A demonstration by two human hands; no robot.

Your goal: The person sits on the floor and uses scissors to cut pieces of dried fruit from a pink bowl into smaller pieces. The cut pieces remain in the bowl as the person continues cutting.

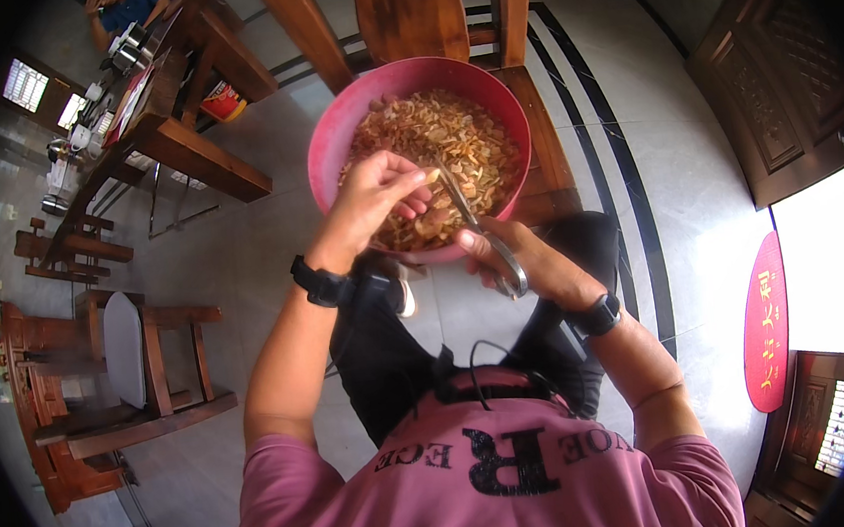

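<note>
A pink plastic basin (329, 151) rests on a wooden chair seat (543, 140) before me. It holds a heap of pale and brown dried pieces (447, 122), too small to name exactly. Over the heap, my left hand (385, 191) pinches one small pale-yellow piece (432, 176) between thumb and fingertip. My right hand (515, 255) grips a pair of metal scissors (466, 203) by the handles. The blades point away from me, with their tips close beside the pale piece. Whether the blades touch it I cannot tell.
The chair's wooden back (411, 8) rises behind the basin. To the left stand a heavy wooden table (186, 152) with cups and pots, and a cushioned chair (125, 350). A person (128, 7) sits at the far left. A red mat (766, 324) lies by the bright doorway.
</note>
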